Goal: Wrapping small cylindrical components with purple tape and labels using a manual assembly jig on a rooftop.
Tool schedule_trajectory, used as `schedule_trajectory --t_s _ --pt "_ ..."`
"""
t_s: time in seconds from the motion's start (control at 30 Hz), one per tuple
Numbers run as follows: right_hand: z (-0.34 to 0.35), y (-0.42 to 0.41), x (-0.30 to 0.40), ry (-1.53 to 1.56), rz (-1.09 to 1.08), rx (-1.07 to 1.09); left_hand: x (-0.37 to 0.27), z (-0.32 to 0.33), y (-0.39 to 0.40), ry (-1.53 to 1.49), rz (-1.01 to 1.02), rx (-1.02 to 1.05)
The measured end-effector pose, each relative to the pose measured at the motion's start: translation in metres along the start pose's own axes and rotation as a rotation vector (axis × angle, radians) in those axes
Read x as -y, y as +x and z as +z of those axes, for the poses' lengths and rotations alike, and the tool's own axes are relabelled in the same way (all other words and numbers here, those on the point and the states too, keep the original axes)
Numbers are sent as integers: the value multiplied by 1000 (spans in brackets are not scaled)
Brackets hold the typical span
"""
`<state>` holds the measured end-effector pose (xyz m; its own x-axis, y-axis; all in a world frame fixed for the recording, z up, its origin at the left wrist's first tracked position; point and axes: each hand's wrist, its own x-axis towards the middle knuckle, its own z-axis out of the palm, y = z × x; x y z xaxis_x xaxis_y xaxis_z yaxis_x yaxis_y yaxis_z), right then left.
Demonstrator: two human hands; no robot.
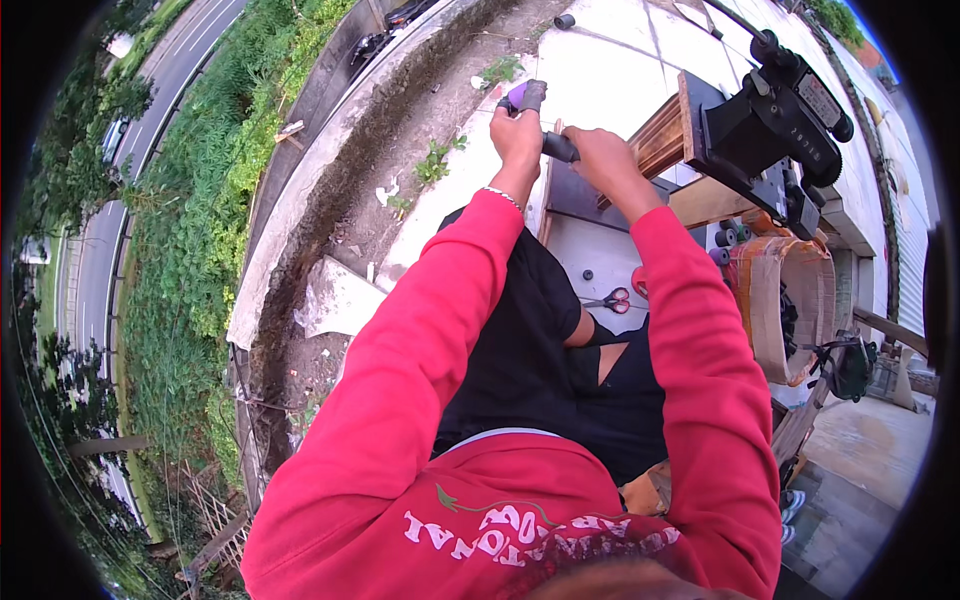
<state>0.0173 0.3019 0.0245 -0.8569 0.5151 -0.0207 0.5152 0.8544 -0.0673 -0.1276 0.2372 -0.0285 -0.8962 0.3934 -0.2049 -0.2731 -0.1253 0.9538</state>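
My left hand (517, 135) is raised in front of me, closed around a dark object with a purple part (517, 94) and a grey, cylindrical end. Close beside it on the right, my right hand (604, 161) grips a dark grey cylinder (559, 146). Whether the two held pieces are joined, I cannot tell. Below my hands, scissors with red and black handles (617, 300) lie on the pale tiled floor near a small dark roll (588, 274). A red ring-shaped item (639, 281) is partly hidden by my right sleeve.
At right, a black machine (780, 112) stands on a wooden stand (660, 142). Several dark rolls (725, 238) sit beside an open, taped cardboard box (806, 307). Another dark roll (564, 22) lies on the ground ahead. A low concrete wall (315, 180) curves along the left, with greenery and a road beyond.
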Motion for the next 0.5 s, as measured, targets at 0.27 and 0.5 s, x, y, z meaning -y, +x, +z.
schedule_trajectory --t_s 0.27,0.5 --pt "8 50 53 408 -138 -62 -22 -55 46 241 203 -440" --pt "-20 33 118 589 -310 -250 -93 -124 26 -48 484 -277"
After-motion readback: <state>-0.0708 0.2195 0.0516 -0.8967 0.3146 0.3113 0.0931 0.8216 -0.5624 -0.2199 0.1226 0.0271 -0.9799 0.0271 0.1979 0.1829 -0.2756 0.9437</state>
